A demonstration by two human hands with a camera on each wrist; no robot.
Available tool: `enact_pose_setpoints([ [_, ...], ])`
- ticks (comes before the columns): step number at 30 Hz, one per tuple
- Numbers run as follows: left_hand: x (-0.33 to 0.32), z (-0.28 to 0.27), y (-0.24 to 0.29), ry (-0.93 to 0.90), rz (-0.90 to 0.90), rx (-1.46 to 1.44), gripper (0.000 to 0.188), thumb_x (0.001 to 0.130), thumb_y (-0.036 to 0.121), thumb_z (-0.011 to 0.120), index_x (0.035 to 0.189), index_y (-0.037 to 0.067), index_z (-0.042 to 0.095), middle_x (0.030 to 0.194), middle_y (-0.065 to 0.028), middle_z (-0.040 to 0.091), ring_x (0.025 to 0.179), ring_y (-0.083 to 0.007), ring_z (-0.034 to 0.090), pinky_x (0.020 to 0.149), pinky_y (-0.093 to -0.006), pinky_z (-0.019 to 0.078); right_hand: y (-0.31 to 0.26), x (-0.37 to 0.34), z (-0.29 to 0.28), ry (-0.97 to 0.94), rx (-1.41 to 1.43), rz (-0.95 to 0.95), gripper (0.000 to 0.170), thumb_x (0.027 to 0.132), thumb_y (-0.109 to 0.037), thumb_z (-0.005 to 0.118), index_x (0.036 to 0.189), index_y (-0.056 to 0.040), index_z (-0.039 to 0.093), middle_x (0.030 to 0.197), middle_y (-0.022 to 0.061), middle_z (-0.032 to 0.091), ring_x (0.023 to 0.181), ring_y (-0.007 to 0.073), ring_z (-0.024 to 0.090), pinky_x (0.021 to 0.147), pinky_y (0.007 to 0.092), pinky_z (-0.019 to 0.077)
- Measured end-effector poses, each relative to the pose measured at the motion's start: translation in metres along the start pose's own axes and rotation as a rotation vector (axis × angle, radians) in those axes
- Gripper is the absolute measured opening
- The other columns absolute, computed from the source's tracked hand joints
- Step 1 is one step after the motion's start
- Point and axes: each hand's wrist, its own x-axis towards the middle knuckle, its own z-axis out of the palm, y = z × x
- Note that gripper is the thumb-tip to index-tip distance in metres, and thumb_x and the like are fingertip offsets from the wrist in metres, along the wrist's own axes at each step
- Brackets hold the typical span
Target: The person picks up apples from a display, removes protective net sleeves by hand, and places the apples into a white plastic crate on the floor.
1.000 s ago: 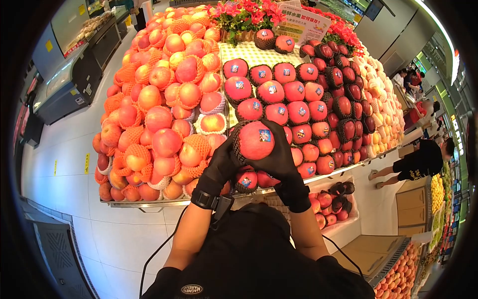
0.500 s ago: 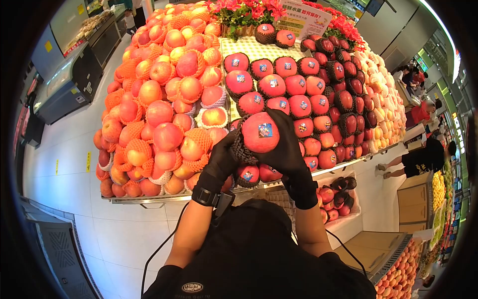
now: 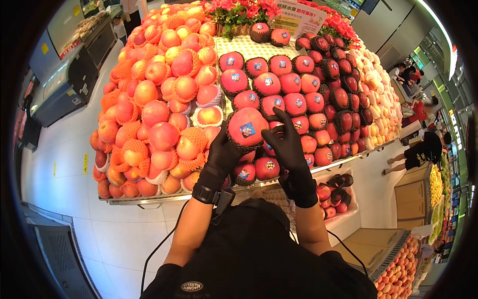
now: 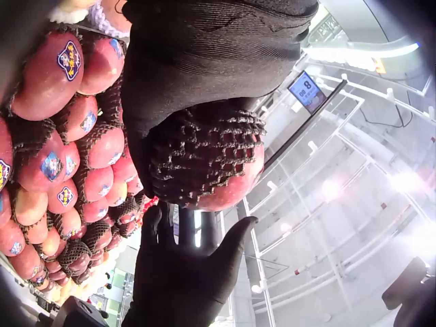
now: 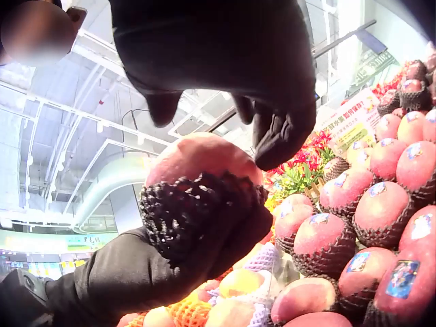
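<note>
A large red apple point(image 3: 247, 127) with a blue picture sticker is held over the front of the fruit display. My black-gloved left hand point(image 3: 222, 153) grips it from the left and below, palm under the fruit. A black foam net point(image 5: 194, 214) wraps the apple's lower half, and its red top is bare. My right hand point(image 3: 289, 144), also gloved in black, hovers beside the apple on the right with its fingertips close to the skin. In the left wrist view that right hand point(image 4: 182, 276) shows its fingers extended and the thumb spread apart.
Rows of red apples in black nets point(image 3: 290, 82) lie just beyond my hands. Left of them are heaped apples in orange nets point(image 3: 154, 112). A crate of apples point(image 3: 332, 202) sits lower right. Flowers point(image 3: 241, 17) and a sign point(image 3: 298, 20) stand behind; a person point(image 3: 423, 152) is at far right.
The right hand has let go of the apple and drawn slightly away to the right. Held by the left hand alone, the apple has moved a little left.
</note>
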Motion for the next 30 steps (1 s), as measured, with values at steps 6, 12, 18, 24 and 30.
enact_pose_setpoints([
  [6, -0.007, 0.011, 0.006, 0.021, 0.145, 0.01, 0.064, 0.08, 0.001, 0.072, 0.136, 0.005, 0.041, 0.13, -0.0107, 0.052, 0.114, -0.0205, 0.055, 0.095, -0.0356, 0.0512, 0.002, 0.002, 0.006, -0.112, 0.031, 0.106, 0.072, 0.076, -0.021, 0.079, 0.133, 0.0, 0.04, 0.114, 0.011, 0.054, 0.091, 0.016, 0.058, 0.075, 0.0298, 0.0506],
  [12, 0.0, 0.0, -0.009, 0.099, 0.369, 0.32, 0.061, 0.081, 0.006, 0.072, 0.134, 0.004, 0.042, 0.13, -0.0115, 0.052, 0.115, -0.0232, 0.054, 0.098, -0.0389, 0.0476, -0.023, -0.005, 0.013, -0.211, 0.126, 0.042, 0.083, 0.073, -0.023, 0.082, 0.136, 0.0007, 0.034, 0.128, 0.0167, 0.046, 0.113, 0.021, 0.052, 0.089, 0.035, 0.0488],
  [18, 0.004, -0.015, -0.027, 0.202, 0.428, 0.631, 0.073, 0.069, 0.02, 0.079, 0.131, 0.003, 0.044, 0.125, -0.0109, 0.055, 0.115, -0.0228, 0.055, 0.098, -0.0362, 0.0443, 0.0, -0.005, 0.031, -0.199, 0.072, -0.168, 0.092, 0.067, -0.018, 0.085, 0.139, -0.0007, 0.032, 0.136, 0.0168, 0.041, 0.125, 0.027, 0.044, 0.103, 0.0399, 0.0402],
  [24, 0.006, -0.009, -0.014, 0.181, 0.419, 0.743, 0.065, 0.068, 0.016, 0.079, 0.124, 0.004, 0.048, 0.118, -0.0097, 0.057, 0.108, -0.0224, 0.057, 0.094, -0.0354, 0.0467, -0.016, -0.015, 0.037, -0.09, 0.035, -0.219, 0.092, 0.061, -0.014, 0.087, 0.137, 0.0001, 0.037, 0.132, 0.0158, 0.047, 0.124, 0.0283, 0.046, 0.102, 0.0413, 0.0407],
  [30, 0.015, -0.038, -0.063, 0.029, 0.24, 0.747, 0.057, 0.078, 0.017, 0.075, 0.126, 0.003, 0.047, 0.122, -0.012, 0.055, 0.112, -0.0222, 0.055, 0.096, -0.0359, 0.0461, -0.011, -0.019, 0.031, 0.002, -0.116, -0.353, 0.093, 0.058, -0.015, 0.089, 0.135, 0.0017, 0.04, 0.128, 0.0164, 0.051, 0.119, 0.0314, 0.05, 0.1, 0.0423, 0.0423],
])
